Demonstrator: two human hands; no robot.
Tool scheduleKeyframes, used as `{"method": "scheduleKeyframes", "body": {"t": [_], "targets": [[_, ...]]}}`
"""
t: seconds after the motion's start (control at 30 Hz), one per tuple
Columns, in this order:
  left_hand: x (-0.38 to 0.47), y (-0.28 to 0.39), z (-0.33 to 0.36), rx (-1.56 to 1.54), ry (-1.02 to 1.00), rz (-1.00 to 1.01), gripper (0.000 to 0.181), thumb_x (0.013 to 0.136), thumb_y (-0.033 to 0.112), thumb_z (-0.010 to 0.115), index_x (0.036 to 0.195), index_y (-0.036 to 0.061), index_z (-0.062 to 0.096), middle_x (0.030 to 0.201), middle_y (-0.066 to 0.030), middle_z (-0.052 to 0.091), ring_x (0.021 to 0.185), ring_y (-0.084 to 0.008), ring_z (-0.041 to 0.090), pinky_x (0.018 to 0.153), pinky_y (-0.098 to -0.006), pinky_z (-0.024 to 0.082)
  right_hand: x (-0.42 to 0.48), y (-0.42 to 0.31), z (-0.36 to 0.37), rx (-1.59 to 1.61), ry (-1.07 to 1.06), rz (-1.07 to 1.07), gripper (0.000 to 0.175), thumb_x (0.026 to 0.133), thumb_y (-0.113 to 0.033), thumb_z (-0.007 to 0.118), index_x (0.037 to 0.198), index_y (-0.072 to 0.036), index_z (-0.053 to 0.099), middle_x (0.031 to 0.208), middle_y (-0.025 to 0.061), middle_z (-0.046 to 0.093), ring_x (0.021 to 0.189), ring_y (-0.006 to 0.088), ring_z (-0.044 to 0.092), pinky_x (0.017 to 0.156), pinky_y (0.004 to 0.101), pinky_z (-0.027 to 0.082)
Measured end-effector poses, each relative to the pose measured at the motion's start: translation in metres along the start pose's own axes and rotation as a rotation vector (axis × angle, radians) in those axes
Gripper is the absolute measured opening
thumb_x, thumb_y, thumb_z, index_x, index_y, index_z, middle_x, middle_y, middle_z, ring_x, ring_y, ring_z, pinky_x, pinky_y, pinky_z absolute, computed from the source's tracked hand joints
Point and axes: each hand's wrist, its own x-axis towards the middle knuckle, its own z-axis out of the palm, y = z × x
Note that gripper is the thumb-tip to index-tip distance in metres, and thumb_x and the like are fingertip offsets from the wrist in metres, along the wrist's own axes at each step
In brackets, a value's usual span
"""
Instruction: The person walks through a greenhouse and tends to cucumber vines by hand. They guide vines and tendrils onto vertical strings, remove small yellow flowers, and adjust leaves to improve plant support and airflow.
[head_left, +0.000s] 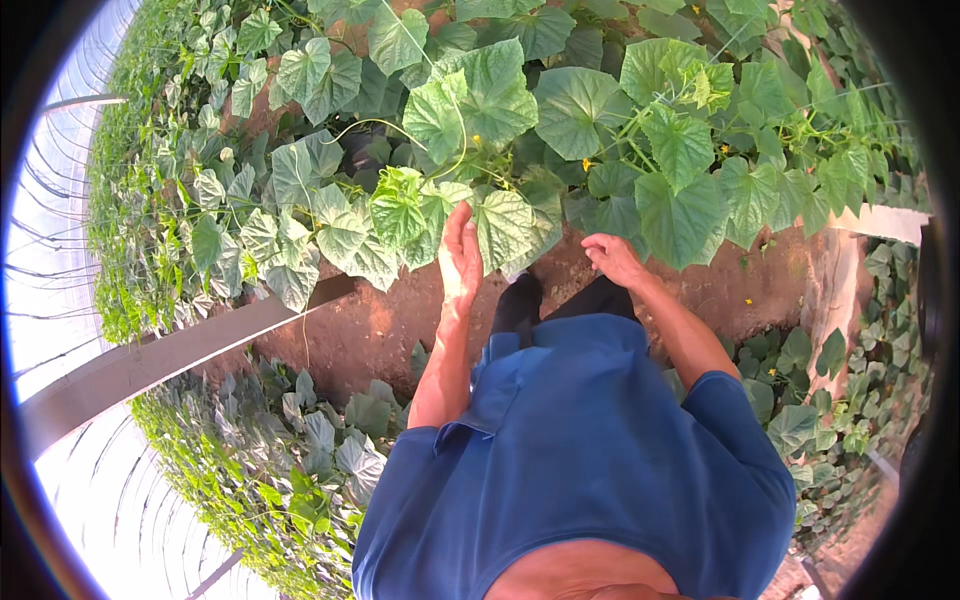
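Leafy cucumber vines (574, 112) with small yellow flowers (586, 164) fill the space before me. My left hand (460, 259) is raised at the near edge of the foliage, fingers upward and extended, beside a broad sunlit cucumber leaf (504, 225); nothing is seen held in it. A bright green shoot tip (397, 206) with young leaves lies just left of it, and a long thin tendril (459, 112) curves above. My right hand (615, 257) hangs below the leaves on the right, fingers loosely bent, with no object visible in it. Thin strings (409, 31) run through the upper foliage.
Bare brown soil (375, 330) forms a path under me. A grey beam (187, 345) slants in from the left, and a pale post (881, 223) stands at the right. More vines (315, 435) grow behind me. Curved greenhouse hoops (52, 180) show at far left.
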Motion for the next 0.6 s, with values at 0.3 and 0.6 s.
{"method": "scheduleKeyframes", "body": {"t": [0.3, 0.6], "targets": [[0.077, -0.013, 0.014, -0.368, 0.287, -0.147, 0.063, 0.108, 0.025, 0.054, 0.158, -0.0049, 0.029, 0.16, -0.0262, 0.036, 0.144, -0.0334, 0.046, 0.121, -0.0423, 0.036, 0.138, -0.027, 0.041, 0.241, 0.194, -0.102, 0.03, 0.097, -0.018, 0.063, 0.122, -0.003, 0.07, 0.099, 0.0114, 0.076, 0.086, 0.0197, 0.071, 0.079, 0.0339, 0.056], [0.148, -0.056, 0.001, -0.678, 0.488, -0.279, 0.035, 0.106, 0.015, 0.061, 0.138, 0.0091, 0.047, 0.135, -0.0116, 0.055, 0.132, -0.0312, 0.052, 0.114, -0.0473, 0.043, 0.279, -0.008, 0.071, 0.299, 0.156, 0.071, 0.035, 0.094, -0.03, 0.07, 0.118, -0.005, 0.072, 0.11, 0.0135, 0.076, 0.101, 0.0243, 0.072, 0.088, 0.0348, 0.055]]}}
